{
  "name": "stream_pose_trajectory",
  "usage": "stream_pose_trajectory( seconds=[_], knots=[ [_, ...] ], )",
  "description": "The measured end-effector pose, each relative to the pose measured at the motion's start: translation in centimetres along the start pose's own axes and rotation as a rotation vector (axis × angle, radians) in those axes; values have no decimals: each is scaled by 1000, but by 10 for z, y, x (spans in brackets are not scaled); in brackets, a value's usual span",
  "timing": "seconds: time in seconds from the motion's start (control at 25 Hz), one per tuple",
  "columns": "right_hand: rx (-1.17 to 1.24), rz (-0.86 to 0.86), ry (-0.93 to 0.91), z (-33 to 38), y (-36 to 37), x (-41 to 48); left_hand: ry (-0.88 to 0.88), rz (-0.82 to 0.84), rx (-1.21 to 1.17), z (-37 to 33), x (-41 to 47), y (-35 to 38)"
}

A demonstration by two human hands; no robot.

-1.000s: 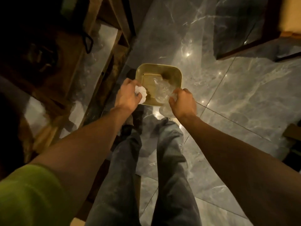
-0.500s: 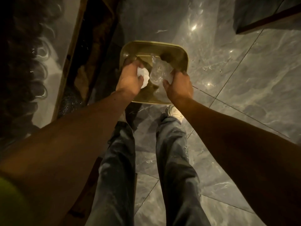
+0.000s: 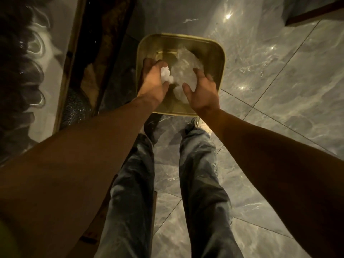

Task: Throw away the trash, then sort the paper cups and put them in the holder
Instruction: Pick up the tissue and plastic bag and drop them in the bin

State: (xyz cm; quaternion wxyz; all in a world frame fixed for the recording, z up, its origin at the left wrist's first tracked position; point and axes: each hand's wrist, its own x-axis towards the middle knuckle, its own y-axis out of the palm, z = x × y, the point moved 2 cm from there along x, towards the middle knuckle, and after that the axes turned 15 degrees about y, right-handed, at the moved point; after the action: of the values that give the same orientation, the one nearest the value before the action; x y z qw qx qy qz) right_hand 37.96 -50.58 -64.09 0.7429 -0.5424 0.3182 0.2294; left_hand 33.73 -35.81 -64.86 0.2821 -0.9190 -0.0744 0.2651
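Observation:
A gold square trash bin [image 3: 221, 58] stands on the floor right in front of my feet. My left hand [image 3: 151, 82] hovers over the bin's left side, its fingers curled around a crumpled white paper wad [image 3: 165, 75]. My right hand [image 3: 202, 91] is over the bin's near right part with its fingers spread apart. A crumpled clear plastic wrapper [image 3: 184, 69] lies loose inside the bin opening, between and below both hands, apart from the right fingers. No paper cups or holder are in view.
A dark wood-framed cabinet [image 3: 74, 58] with a glossy top runs along the left, close to the bin. Grey marble floor tiles [image 3: 279, 75] spread to the right. My legs in jeans [image 3: 201, 174] stand just behind the bin. Dark furniture [image 3: 316, 10] sits at the top right.
My right hand has opened and let go of the clear plastic wrapper, which now sits lower in the bin. Both hands have moved further over the bin. The left hand still holds the paper wad.

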Motion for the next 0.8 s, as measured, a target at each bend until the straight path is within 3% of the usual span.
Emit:
stream_pose_trajectory(
  seconds=[0.36,0.8],
  knots=[
    [-95,22,-11,13,-25,-27,63,168,227,-31,-31,-37],
    [-440,-137,-387,31,-145,-146,278,168,460,-139,-124,-119]
  ],
)
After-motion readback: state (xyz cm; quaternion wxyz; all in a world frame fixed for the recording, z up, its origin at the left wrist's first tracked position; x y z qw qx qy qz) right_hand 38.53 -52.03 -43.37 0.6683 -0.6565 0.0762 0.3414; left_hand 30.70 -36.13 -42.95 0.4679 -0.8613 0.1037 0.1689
